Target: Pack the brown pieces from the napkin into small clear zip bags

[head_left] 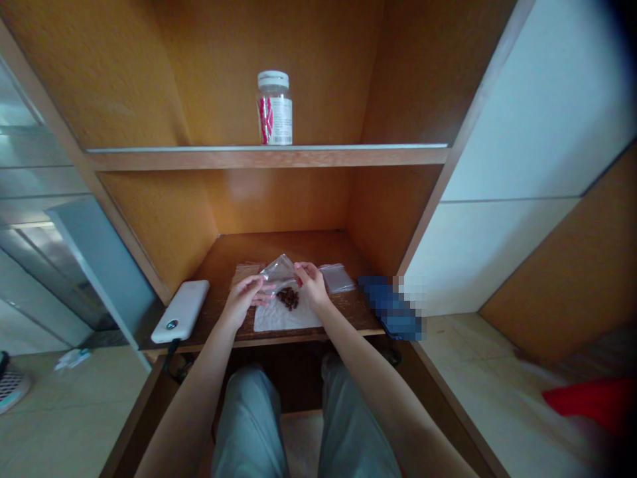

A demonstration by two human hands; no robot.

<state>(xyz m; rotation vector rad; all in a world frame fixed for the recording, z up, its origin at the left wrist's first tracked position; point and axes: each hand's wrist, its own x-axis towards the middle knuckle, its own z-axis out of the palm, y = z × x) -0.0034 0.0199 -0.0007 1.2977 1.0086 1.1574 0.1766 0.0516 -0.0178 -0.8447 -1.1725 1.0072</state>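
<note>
Right now, clear plastic bag (279,272) is held up between both hands, just above white paper (283,318) w/ a small pile of dark brown bits (288,299) on it. Right hand (311,282) pinches bag's edge, thumb + fingers closed on it. Left hand (242,299) touches bag's lower side, fingers part open; can't tell if it's actually gripping. Second plastic bag (337,279) lies flat on wooden desk (219,282), just right of the paper. Also on desk: white power bank (180,311) at left edge, blurred blue thing (391,309) at right edge. Jar w/ white lid (274,109) stands on shelf (249,158) above.
</note>
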